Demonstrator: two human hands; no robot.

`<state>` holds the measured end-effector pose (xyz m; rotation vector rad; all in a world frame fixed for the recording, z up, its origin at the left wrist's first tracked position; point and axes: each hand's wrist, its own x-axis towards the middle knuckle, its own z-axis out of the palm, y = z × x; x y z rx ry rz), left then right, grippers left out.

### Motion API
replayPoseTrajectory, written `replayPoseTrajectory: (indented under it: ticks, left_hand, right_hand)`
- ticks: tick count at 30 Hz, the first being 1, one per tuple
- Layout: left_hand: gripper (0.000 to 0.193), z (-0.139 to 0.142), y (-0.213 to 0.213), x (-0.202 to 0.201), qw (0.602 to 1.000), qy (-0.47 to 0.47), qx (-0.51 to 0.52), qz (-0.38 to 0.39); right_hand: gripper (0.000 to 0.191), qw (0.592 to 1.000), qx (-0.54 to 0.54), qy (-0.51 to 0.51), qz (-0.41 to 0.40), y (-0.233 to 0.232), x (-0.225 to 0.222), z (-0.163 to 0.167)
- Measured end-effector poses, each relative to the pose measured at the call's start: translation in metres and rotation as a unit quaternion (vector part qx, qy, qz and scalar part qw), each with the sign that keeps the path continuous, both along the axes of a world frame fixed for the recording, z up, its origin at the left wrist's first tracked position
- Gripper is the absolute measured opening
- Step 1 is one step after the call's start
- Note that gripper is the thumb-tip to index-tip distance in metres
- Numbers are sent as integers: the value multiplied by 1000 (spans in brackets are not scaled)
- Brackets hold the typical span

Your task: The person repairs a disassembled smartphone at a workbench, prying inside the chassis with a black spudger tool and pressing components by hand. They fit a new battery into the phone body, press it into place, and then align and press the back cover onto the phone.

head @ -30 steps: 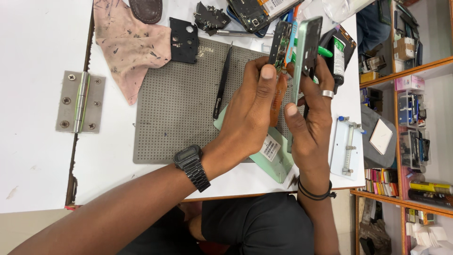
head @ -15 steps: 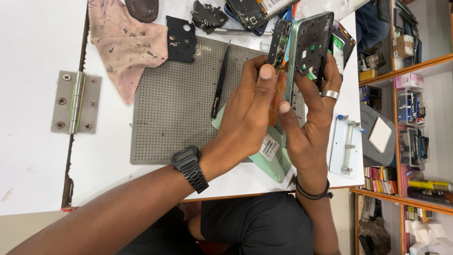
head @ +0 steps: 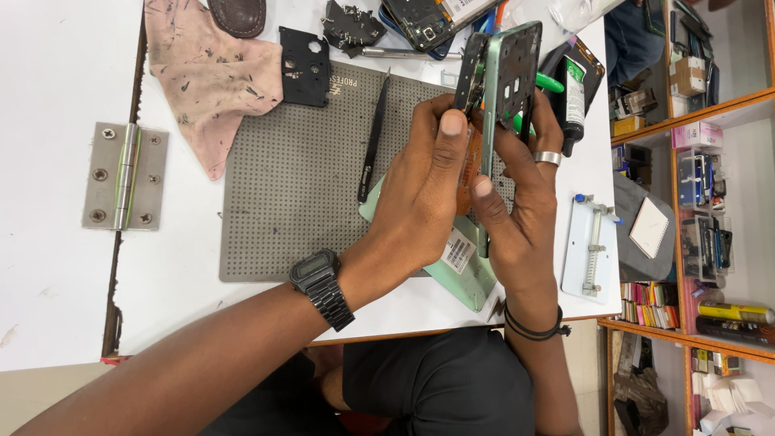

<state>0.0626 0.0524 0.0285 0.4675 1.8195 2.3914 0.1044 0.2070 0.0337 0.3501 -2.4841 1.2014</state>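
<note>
Bright, even overhead light filled the scene, and the white worktop [head: 64,64] was nearly washed out at upper left. Shadows under the forearms stayed soft. Focus was sharp throughout, with slight wide-angle bending along the shelves [head: 702,202] at right.

A white worktable [head: 64,64] fills most of the view, with a metal hinge [head: 123,176] joining 2 of its panels. To the right stand orange-edged shelves [head: 710,105] crowded with boxes and small parts, under even, bright light
</note>
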Motion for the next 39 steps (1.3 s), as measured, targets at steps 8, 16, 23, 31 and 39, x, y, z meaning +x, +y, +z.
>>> replayPoseTrajectory:
  ticks: [8, 16, 23, 31, 39]
  left_hand:
    - [88, 2, 1, 0, 1000, 8, -3, 9]
    - [88, 1, 1, 1, 1000, 19, -1, 14]
    - [92, 1, 0, 0, 1000, 15, -19, 4]
    - [89, 0, 1, 1, 999, 29, -16, 15]
    - [84, -1, 0, 1, 999, 27, -12, 15]
  right_hand:
    - [65, 998, -49, -35, 20, 0, -1, 5]
    - [70, 993, -92, -56, 40, -3, 1, 7]
    - [70, 996, -67, -42, 35, -1, -1, 4]
    - [69, 997, -61, -42, 37, -2, 1, 5]
    - [69, 996, -71, -41, 43, -2, 1, 6]
